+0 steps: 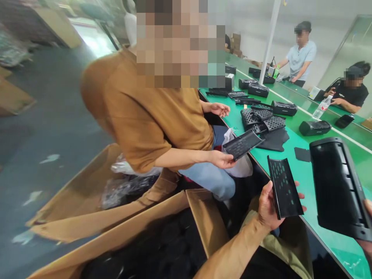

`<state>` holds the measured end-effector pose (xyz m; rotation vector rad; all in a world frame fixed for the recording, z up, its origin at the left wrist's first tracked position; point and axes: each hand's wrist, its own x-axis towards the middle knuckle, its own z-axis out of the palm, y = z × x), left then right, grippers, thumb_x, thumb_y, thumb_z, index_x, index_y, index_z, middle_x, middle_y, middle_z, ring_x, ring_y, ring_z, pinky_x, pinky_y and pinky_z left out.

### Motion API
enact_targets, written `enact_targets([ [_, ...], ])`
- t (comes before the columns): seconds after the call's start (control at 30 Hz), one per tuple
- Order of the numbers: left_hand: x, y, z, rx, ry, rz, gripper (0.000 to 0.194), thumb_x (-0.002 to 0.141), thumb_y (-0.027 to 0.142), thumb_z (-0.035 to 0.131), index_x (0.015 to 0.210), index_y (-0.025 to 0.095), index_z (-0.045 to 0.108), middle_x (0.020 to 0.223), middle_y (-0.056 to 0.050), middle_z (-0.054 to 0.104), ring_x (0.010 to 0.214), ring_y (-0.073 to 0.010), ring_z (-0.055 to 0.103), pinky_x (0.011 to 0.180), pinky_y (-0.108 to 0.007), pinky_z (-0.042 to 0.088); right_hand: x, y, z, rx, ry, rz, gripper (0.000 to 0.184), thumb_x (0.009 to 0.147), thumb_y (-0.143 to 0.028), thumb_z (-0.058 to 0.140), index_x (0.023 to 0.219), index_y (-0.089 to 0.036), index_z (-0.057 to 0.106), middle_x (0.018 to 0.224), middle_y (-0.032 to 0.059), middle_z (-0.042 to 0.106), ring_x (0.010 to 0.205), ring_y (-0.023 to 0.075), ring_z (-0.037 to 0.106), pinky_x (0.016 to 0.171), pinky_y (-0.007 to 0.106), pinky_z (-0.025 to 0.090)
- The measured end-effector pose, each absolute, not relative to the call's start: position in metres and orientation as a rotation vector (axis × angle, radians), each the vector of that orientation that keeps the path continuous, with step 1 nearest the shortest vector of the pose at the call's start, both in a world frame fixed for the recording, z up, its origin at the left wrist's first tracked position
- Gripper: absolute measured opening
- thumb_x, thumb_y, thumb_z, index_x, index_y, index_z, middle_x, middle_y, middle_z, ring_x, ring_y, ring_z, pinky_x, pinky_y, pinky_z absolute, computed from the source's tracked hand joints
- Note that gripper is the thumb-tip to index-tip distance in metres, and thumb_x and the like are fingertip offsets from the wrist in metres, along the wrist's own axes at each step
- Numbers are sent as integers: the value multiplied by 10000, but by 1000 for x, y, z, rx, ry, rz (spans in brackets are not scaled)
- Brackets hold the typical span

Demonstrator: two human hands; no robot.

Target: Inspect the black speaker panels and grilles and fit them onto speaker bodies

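**Two black pieces held up side by side**

The person's left hand [276, 205] was closed around the lower edge of a flat black perforated plastic panel [285, 188], holding it tilted up with the thumb on its near face. The right hand [367, 228] showed only in part at the edge of the view, its fingers gripping the end of a long black moulded plastic housing [338, 190], hollow side facing the camera. Both pieces were held over a long green-topped desk [328, 240], near each other but not touching.

Just beyond them, a small dark rectangular pad [302, 154] lay on the desk. Farther along were a heap of black latticed plastic grilles [261, 120], a dark foam sheet [274, 142] and a black capsule-shaped casing [285, 108].

A co-worker in a brown shirt [145, 108] sat beside the desk, one hand [221, 159] gripping a black slotted panel [242, 144] and the other hand [219, 109] resting loosely with its fingers apart. Below them stood an open cardboard carton [72, 228] filled with dark parts [162, 244]. Across the desk were a person in a pale blue shirt [300, 58] and a person in a black shirt [351, 93], near a clear plastic water bottle [322, 107].
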<state>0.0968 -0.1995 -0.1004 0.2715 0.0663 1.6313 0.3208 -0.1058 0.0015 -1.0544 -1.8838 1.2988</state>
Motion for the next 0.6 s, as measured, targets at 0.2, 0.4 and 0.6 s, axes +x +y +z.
enact_targets([
  [0.2, 112, -191, -94, 344, 58, 1600, 762, 917, 713, 660, 1354, 92, 726, 1260, -239, 769, 1243, -444, 690, 1143, -613, 418, 297, -122, 52, -1239, -2079, 1190, 935, 972, -603, 643, 1753, -359, 192, 1724, 55, 447, 1469, 382, 574, 1084, 457, 619],
  [0.4, 123, -182, -73, 363, 99, 1720, 710, 844, 604, 835, 1445, 259, 684, 1501, -127, 675, 1456, -408, 556, 1212, -549, 398, 285, -119, 56, -1183, -2271, 1002, 937, 919, -626, 732, 1719, -385, 305, 1754, 52, 397, 1584, 379, 420, 1259, 542, 427],
  [0.6, 129, -176, -74, 438, 100, 1761, 804, 843, 567, 851, 1552, 310, 574, 1538, -126, 641, 1462, -407, 552, 1162, -551, 454, 282, -114, 50, -1094, -2351, 898, 917, 938, -642, 691, 1721, -349, 312, 1766, 78, 361, 1590, 382, 407, 1282, 550, 384],
])
